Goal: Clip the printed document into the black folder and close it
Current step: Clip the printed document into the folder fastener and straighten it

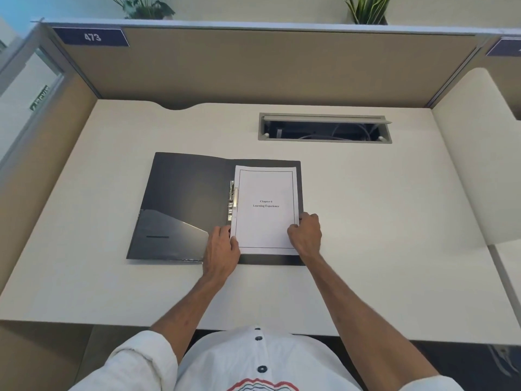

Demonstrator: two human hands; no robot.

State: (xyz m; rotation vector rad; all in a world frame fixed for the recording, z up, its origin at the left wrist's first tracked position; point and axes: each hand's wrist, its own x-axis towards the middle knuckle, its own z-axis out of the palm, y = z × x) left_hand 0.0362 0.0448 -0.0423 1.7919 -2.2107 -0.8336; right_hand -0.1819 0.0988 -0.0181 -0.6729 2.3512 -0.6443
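The black folder (180,204) lies open and flat on the desk, its left cover showing an inner pocket. The printed document (266,210), a white stack with a framed title page, rests on the folder's right half. A metal clip (232,201) runs along the spine, right beside the document's left edge. My left hand (221,249) grips the document's lower left edge. My right hand (306,234) grips its lower right edge, fingers curled over the paper's side.
The folder sits mid-desk on a white desk (380,235). A grey cable tray opening (324,127) is recessed behind it. Beige partition walls (253,66) enclose the back and left; a white panel (479,153) stands at the right.
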